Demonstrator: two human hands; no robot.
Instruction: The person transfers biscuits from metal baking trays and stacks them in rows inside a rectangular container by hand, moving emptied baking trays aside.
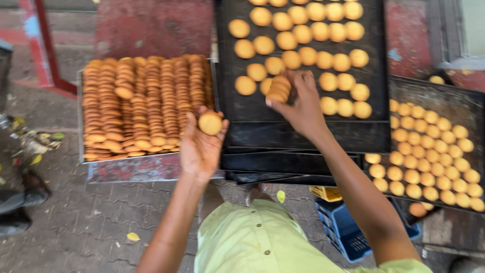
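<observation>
- Shirt (252, 242), pale green, buttoned: bottom centre of the frame, nearest the camera.
- Left hand (200, 146), centre: palm up, fingers closed on one round biscuit (210, 123) at the fingertips, just beside the lower right corner of the left tray.
- Right hand (303, 103), upper centre: grip closed on a short stack (279, 89) of biscuits, held on edge over the black tray.
- Black tray (303, 126), upper centre: loose golden biscuits in slanting rows over its upper part; lower strip bare. More dark trays are stacked beneath it.
- Left tray (146, 157), metal, upper left: packed with biscuits stood on edge in close rows.
- Right tray (454, 98), dark, right edge: biscuits lying flat in rows.
- Blue crate (343, 227), lower right, on the floor below the trays.
- Paved floor (91, 217), lower left: scattered leaves.
</observation>
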